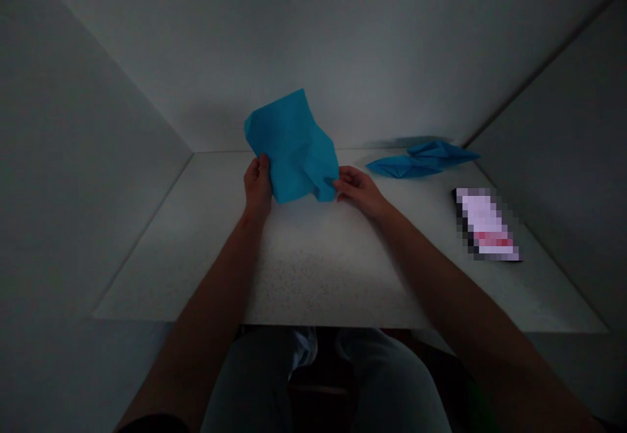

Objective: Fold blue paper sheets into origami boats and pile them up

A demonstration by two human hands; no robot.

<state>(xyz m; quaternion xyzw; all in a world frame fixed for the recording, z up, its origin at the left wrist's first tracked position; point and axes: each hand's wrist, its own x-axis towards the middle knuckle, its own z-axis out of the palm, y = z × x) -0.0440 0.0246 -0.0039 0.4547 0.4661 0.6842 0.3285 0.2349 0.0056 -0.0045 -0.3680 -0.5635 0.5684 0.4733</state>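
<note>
Left wall: A plain, pale wall [88,159] rises in dim light along the left end of the white bench [304,283], whose near surface is speckled with dark flecks.
Left hand: The person's left hand [257,185] grips the left edge of a blue paper sheet [289,139], its thumb on the near face and its fingers closed narrowly on the paper.
Blue sheet: Creased and tilted, the paper is held between both hands in front of the back wall [343,41], its lower right part buckled into folds. Whether its lower edge touches the bench cannot be told.
Legs: Below the bench's front edge, the person's legs [249,381] show in grey-blue trousers.
Right hand: The right hand [360,190] meets the sheet's lower right edge, thumb and fingers drawn close together in a pinch on the paper.
Folded blue papers: Two pointed shapes lie on the bench beyond the right hand, the front piece [399,166] partly overlapping the rear piece [443,153].
Phone: A dark-edged phone [490,224] lies near the bench's right end, its pale screen banded in pinkish red; blocky pixels make any writing on it unreadable.
Right wall: A darker wall [582,159] bounds the bench just beside the phone.
</note>
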